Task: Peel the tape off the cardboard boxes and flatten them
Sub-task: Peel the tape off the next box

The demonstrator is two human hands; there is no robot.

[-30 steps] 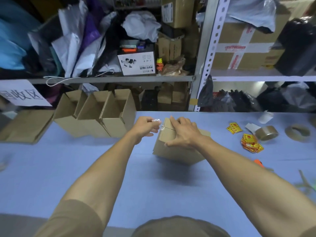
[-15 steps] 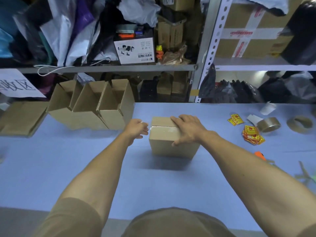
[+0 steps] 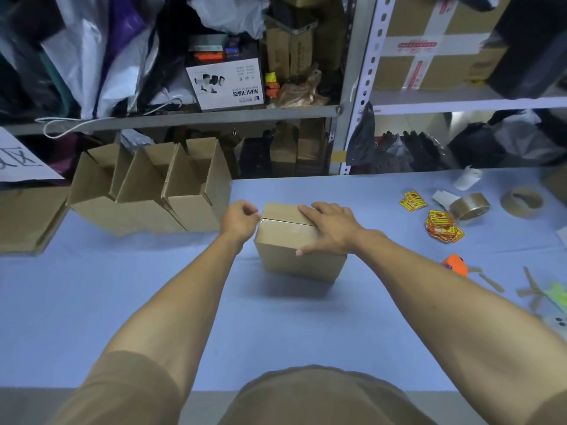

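A small closed cardboard box [image 3: 294, 259] sits on the blue table [image 3: 153, 302], with clear tape along its top seam. My right hand [image 3: 331, 228] lies flat on the box top, fingers spread, thumb over the front edge. My left hand [image 3: 241, 220] is at the box's upper left corner, fingers curled, pinching at the end of the tape there. The tape end itself is too small to make out clearly.
Three open cardboard boxes [image 3: 153, 191] lie on their sides at the back left, next to flat cardboard [image 3: 27, 219]. Tape rolls [image 3: 469, 205], yellow stickers [image 3: 441, 228], an orange tool [image 3: 455, 263] and tape scraps [image 3: 534, 291] are on the right. Cluttered shelves [image 3: 214, 115] rise behind.
The box was tilted up a second ago with tape pulled from it; it now rests flat. My right hand has flattened on its top and my left hand moved to the left corner.
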